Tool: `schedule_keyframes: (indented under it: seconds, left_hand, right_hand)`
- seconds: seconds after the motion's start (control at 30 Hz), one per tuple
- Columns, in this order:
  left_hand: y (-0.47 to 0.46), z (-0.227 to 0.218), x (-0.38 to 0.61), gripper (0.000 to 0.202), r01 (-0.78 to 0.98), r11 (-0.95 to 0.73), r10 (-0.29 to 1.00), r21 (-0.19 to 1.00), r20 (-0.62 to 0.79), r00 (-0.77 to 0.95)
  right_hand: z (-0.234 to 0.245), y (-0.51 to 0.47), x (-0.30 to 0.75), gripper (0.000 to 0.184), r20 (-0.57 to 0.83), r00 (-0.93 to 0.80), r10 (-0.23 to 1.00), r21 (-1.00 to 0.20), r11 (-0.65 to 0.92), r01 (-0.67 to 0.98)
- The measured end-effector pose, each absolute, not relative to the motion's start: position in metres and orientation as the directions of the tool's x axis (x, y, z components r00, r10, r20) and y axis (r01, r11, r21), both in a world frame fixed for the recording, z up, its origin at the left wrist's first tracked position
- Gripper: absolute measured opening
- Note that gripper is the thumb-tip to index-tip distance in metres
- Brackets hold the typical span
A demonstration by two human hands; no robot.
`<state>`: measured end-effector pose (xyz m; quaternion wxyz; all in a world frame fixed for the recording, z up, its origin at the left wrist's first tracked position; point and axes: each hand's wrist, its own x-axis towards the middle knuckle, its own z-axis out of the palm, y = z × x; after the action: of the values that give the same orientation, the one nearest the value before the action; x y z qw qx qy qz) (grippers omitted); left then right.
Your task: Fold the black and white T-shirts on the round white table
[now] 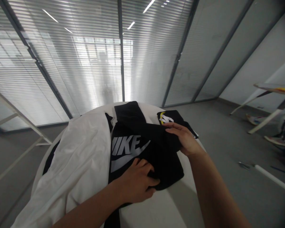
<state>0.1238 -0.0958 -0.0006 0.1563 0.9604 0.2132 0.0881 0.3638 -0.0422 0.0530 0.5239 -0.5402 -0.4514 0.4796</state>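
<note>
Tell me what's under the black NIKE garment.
The white table shows past the near right edge of the black NIKE garment, so it appears to lie on that. The surface directly beneath is covered; anything else there cannot be seen.

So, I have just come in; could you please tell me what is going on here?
A person has both hands on a black garment with a grey NIKE print, on a white table. The left hand is on its near part, fingers curled; the right hand holds a part folded over. A white cloth lies rumpled to the left, and another black item lies beyond the right hand.
</note>
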Motion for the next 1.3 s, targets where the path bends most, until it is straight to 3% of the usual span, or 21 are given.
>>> schedule_keyframes:
  seconds: [0.17,0.33,0.43,0.53,0.63,0.73,0.87,1.03,1.2,1.3]
  left_hand:
    - [-0.100,-0.002,0.126,0.029,0.313,-0.857,0.390,0.410,0.119,0.913]
    - [-0.102,0.002,0.124,0.030,0.298,-0.814,0.395,0.499,0.099,0.913]
    - [-0.094,0.011,0.119,0.030,0.273,-0.733,0.415,0.623,0.091,0.905]
    - [-0.073,0.018,0.107,0.037,0.303,-0.521,0.623,0.798,0.113,0.774]
    - [-0.044,0.016,0.091,0.043,0.301,-0.171,0.885,0.938,0.012,0.466]
    - [-0.022,0.010,0.079,0.055,0.179,0.080,0.934,0.981,-0.137,0.331]
    - [-0.016,0.008,0.075,0.060,0.164,0.101,0.925,0.981,-0.153,0.348]
    - [-0.016,0.012,0.071,0.045,0.393,0.043,0.929,0.919,-0.181,0.322]
    - [-0.005,0.004,0.053,0.047,0.722,-0.259,0.950,0.642,0.035,0.310]
    - [-0.004,0.001,0.045,0.053,0.833,-0.321,0.934,0.450,0.006,0.357]
  right_hand:
    - [0.056,-0.043,0.371,0.036,-0.090,0.142,0.986,-0.984,-0.067,-0.162]
    - [0.063,-0.047,0.378,0.032,-0.051,0.179,0.982,-0.987,-0.023,-0.156]
    - [0.067,-0.051,0.377,0.031,-0.013,0.127,0.992,-0.988,0.007,-0.151]
    - [0.067,-0.056,0.367,0.033,0.020,-0.019,1.000,-0.984,0.016,-0.179]
    - [0.064,-0.063,0.345,0.033,0.042,-0.214,0.976,-0.989,0.010,-0.146]
    - [0.061,-0.073,0.317,0.032,0.079,-0.445,0.892,-0.997,0.081,-0.015]
    - [0.060,-0.088,0.288,0.037,0.050,-0.674,0.737,-0.963,0.215,0.164]
    - [0.053,-0.095,0.268,0.056,-0.026,-0.820,0.571,-0.923,0.301,0.239]
    - [0.041,-0.098,0.252,0.063,-0.092,-0.888,0.450,-0.955,0.212,0.206]
    - [0.042,-0.100,0.250,0.053,-0.095,-0.923,0.374,-0.977,0.143,0.158]
